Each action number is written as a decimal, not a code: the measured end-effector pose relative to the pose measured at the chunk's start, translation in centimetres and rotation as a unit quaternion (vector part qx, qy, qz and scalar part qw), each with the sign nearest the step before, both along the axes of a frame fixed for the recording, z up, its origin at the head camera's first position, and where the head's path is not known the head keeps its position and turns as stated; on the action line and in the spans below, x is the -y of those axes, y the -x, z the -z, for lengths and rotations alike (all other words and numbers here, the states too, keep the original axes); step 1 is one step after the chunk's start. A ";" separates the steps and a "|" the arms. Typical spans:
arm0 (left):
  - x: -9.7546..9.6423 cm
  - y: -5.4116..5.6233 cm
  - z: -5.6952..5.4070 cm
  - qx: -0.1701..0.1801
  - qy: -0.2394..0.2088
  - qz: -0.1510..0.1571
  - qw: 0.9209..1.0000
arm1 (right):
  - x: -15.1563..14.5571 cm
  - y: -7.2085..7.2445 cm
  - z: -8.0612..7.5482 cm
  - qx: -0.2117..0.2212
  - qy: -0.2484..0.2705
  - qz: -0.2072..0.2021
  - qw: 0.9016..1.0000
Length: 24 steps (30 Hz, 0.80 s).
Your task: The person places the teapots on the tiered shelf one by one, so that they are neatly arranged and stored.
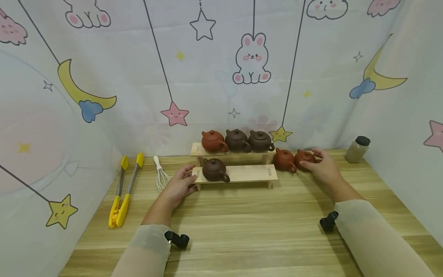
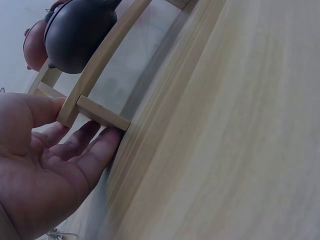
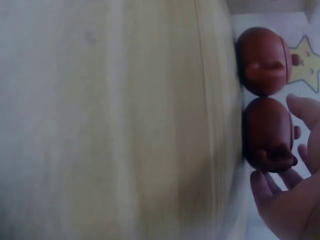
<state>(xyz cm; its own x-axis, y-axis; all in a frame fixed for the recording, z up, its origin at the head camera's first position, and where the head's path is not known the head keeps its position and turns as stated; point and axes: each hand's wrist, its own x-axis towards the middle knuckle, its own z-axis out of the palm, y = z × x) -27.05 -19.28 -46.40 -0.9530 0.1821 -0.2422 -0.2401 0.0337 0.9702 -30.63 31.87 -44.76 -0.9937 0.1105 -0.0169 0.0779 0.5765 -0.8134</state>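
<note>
The left end of the lower wooden stand is pinched by the left hand, its thumb set against the board and its other fingers placed lower, by the leg. The right-hand red-brown teapot, standing on the surface to the right of the stands, is framed by the spread thumb and fingers of the right hand, which are held close about its handle side; whether it is gripped cannot be told. Just to its left, beside the stands, the left-hand red-brown teapot is seen upright. On the left part of the lower stand a dark brown teapot is set. Behind, three teapots are carried in a row by the upper wooden stand: an orange-red teapot at the left, then two dark teapots. Farther out, a whisk and yellow-handled tongs are laid to the left, while a black-lidded jar is stood at the far right. The whole is backed by a white curtain printed with stars, moons and rabbits.
</note>
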 end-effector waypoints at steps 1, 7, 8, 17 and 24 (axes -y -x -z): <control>0.0 0.0 0.0 -0.001 0.000 0.000 1.000 | 0.0 0.2 0.0 0.004 -0.005 -0.004 1.000; 0.0 0.1 0.0 -0.005 0.002 0.002 1.000 | 0.0 1.2 0.0 0.033 -0.045 -0.023 0.998; 0.0 0.1 0.0 -0.005 0.003 0.002 1.000 | 0.0 1.3 0.0 0.035 -0.046 -0.024 0.998; 0.0 0.3 0.4 -0.003 -0.002 -0.001 1.000 | -0.2 1.5 0.3 0.036 -0.061 -0.013 0.997; 0.1 0.3 0.5 -0.006 -0.007 0.000 1.000 | -0.1 0.8 0.3 0.027 -0.054 -0.018 0.998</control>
<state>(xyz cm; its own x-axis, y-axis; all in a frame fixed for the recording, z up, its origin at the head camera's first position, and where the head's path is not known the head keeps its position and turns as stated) -27.32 -19.39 -46.86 -0.9558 0.1856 -0.2281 -0.2285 0.0198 0.9734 -31.48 31.96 -45.02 -0.9950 0.0792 -0.0603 0.0977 0.6636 -0.7417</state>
